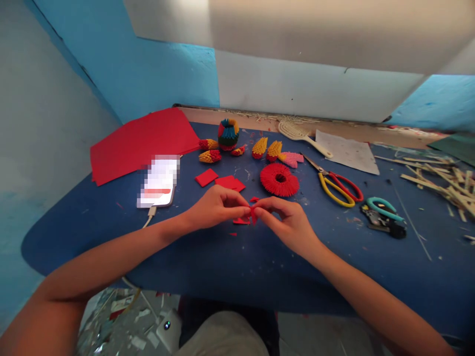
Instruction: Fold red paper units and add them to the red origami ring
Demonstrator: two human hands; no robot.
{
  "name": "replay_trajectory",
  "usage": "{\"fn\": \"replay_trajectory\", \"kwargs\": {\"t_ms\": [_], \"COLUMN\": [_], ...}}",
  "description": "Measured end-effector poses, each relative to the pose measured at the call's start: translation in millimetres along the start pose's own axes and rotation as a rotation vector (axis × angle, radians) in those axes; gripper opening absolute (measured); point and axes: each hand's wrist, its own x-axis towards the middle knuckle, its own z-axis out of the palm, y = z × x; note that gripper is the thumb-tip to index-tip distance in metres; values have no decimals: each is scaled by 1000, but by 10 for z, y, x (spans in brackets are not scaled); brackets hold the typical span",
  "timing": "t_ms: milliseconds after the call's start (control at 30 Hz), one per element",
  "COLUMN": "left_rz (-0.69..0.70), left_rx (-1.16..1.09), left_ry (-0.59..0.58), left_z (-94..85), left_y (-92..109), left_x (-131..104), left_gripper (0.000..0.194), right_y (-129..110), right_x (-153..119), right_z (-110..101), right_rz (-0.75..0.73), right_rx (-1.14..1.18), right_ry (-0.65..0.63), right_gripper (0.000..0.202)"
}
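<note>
Between both hands is a small folded piece of red paper (254,215). My left hand (218,206) pinches it from the left with thumb and forefinger. From the right, my right hand (287,220) grips the same piece with its fingertips. Just below the left fingers lies another bit of red paper (242,221) on the blue table. Behind the hands are small stacks of red paper rectangles (227,183). A red ring of folded paper pieces (279,180) rests beyond the right hand.
Scissors (336,185) and turquoise-handled pliers (384,210) lie at right, near pale sticks (445,183). A paper pot (228,134), yellow-red paper buds (260,148) and a hairbrush (300,133) are at the back. Red sheets (144,146) and a plugged-in phone (159,180) lie left.
</note>
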Motion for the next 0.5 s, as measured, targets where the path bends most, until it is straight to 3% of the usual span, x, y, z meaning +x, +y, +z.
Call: {"fn": "replay_trajectory", "kwargs": {"t_ms": [133, 400, 500], "left_rz": [64, 20, -4], "left_rx": [70, 152, 152], "left_ry": [74, -33, -23], "left_z": [20, -17, 2], "left_y": [18, 18, -12], "left_x": [-17, -17, -6], "left_gripper": [14, 18, 19], "right_y": [27, -5, 18], "right_x": [-6, 7, -4], "right_z": [28, 47, 79], "right_rz": [13, -37, -67], "right_rx": [24, -90, -229], "right_ry": [23, 21, 63], "right_gripper": [12, 8, 8]}}
